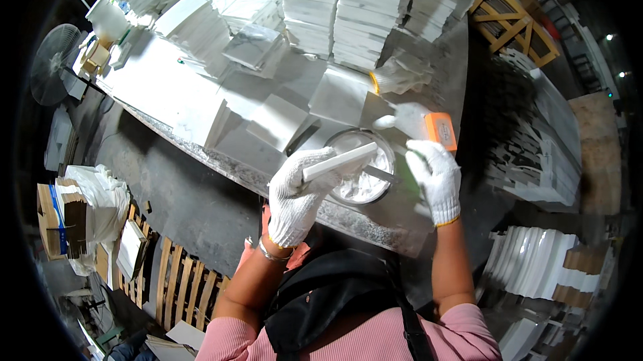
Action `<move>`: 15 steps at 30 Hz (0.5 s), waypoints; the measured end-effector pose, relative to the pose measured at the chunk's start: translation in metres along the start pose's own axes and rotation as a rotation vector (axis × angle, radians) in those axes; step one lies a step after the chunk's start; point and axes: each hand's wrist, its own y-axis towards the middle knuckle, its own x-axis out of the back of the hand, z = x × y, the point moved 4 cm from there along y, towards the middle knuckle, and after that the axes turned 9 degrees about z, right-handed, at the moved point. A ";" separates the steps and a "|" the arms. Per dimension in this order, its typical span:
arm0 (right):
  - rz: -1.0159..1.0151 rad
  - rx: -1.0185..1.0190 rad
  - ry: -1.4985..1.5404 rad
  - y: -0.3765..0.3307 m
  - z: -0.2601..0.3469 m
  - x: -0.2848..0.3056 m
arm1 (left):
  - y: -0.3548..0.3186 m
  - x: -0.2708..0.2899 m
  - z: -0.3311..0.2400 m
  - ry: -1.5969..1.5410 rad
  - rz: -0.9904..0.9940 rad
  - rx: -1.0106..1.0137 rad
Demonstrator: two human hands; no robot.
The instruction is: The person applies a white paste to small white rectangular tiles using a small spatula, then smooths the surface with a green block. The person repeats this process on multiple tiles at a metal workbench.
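My left hand (295,197), in a white knitted glove, is closed on a white stone tile (341,161), seen edge-on over a round bowl (388,191). White paste (362,187) fills part of the bowl. A flat grey blade (380,173), like a putty knife's, lies across the bowl's right side. Right of the bowl, my gloved right hand (437,180) has its fingers apart from the thumb, which is smeared by motion. A blurred green patch lies between this hand and the bowl; I cannot make out what it is.
Loose square tiles (276,122) lie beyond the bowl, before tall stacks of white tiles (365,16). An orange box (441,131) and a spare glove (402,73) are at the table's right. A fan (57,63) stands far left; a wooden pallet (184,280) lies below left.
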 end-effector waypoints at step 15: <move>0.199 -0.049 0.213 -0.011 0.001 -0.021 | -0.041 0.011 0.076 -0.745 -0.079 0.286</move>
